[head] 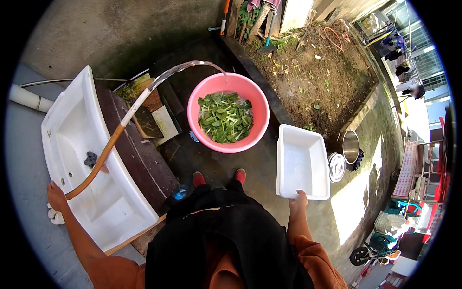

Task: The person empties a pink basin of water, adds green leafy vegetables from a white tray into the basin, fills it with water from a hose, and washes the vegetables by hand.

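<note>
My right hand (299,201) grips the near rim of a white rectangular plastic tub (297,159), which looks bare inside. My left hand (57,197) is at the back edge of a white ceramic sink (83,119), beside the base of an orange-brown hose (108,148). What its fingers touch is hidden. From the hose's white end (139,103), water (177,69) arcs into a pink plastic basin (228,147) on the ground. Cut leafy greens (225,117) lie in water in that basin.
A metal pot (350,146) and a round metal lid (336,167) stand right of the tub. Beyond the basin lies a soil bed (314,76) with a raised edge. Brick and tile pieces (164,123) sit beside the sink. An electric scooter (379,242) is at the far right.
</note>
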Tool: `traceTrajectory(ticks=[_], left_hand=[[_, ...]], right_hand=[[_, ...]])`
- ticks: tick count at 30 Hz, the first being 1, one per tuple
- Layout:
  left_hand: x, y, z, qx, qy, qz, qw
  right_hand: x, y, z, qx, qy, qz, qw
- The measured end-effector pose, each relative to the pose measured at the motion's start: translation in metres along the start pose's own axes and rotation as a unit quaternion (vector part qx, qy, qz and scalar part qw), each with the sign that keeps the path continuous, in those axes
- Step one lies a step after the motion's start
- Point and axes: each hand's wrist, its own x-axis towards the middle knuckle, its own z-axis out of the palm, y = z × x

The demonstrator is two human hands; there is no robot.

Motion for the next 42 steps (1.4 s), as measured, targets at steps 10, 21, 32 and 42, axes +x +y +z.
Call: traceTrajectory(ticks=[10, 21, 32, 42], left_hand=[[-0.001, -0.001, 0.003, -0.009, 0.001, -0.005, 1.000], [0.021, -0.027, 0.015, -0.025, -0.043, 0.050, 0.998], [-0.181, 0.141, -0.037, -0.383, -0.166, 0.268, 0.868], [-0.265, 0.178, -0.052, -0.296, -0.104, 0.417, 0.853]], right_hand=[[-0.002, 0.002, 0.000, 0.002, -0.006, -0.001, 1.000], [0.006, -0.001, -0.007, 0.000, -0.009, 0.001, 1.000], [0.025, -0.025, -0.006, -0.023, -0.001, -0.001, 1.000], [0.052, -0.051, -0.015, -0.046, -0.030, 0.002, 0.998]])
